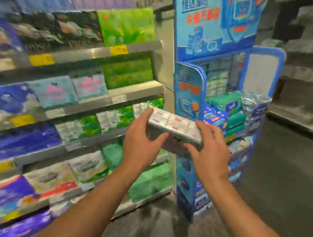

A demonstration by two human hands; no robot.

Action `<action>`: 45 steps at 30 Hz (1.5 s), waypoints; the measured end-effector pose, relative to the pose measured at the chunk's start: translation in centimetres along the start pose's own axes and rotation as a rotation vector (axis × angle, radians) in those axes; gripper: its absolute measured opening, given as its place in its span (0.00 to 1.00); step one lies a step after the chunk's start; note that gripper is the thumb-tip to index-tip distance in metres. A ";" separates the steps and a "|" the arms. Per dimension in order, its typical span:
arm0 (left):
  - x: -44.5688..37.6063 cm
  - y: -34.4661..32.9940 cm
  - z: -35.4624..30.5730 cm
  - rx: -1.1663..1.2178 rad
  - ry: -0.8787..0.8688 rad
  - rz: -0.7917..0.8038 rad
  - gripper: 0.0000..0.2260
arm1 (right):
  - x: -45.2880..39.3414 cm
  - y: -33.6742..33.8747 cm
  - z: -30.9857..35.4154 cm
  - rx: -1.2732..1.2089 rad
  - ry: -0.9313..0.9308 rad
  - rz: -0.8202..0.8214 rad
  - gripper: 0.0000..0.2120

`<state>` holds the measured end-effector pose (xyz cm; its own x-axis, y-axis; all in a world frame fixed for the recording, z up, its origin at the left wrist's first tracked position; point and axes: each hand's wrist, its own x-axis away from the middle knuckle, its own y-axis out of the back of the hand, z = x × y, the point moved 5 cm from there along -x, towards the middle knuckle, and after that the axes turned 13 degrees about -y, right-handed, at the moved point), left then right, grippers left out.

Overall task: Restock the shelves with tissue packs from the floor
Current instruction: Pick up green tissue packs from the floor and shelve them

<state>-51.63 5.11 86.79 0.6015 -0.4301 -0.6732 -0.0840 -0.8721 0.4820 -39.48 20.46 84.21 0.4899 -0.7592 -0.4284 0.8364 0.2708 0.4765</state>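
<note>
Both hands up at mid-shelf height, carrying one tissue pack [176, 127] between them. Left hand [143, 139] clasps the pack's near-left end, fingers over the top edge and thumb underneath; right hand [209, 147] takes the right end, fingers spread along the side and thumb tucked low. Two-handed because the pack is long and soft-wrapped, so one hand would likely let it sag or twist.

Pack is in the air, tilted, its far end aimed at the shelves [95, 105] on the left, just in front of a row of white-and-green packs [113, 121] that look like the same kind (picture is smeared, so print is unreadable). It hangs between that row and the blue display stand [189, 94] on the right, touching neither as far as I can tell.

Judgement: mid-carry, pack not yet shelved. Next move likely needs sliding it end-first into a gap on that tier. Risk: clipping the stand's side panel, or knocking neighbouring packs off the shelf lip.
</note>
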 end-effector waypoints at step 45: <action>-25.5 16.4 38.4 -0.789 0.244 -0.152 0.33 | -24.6 -51.9 23.3 -0.129 0.386 0.476 0.45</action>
<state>-98.85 -7.16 90.40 0.7239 -0.1797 -0.6661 0.5376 -0.4583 0.7078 -100.72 11.29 87.91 0.8494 -0.2756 -0.4500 0.5157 0.6146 0.5970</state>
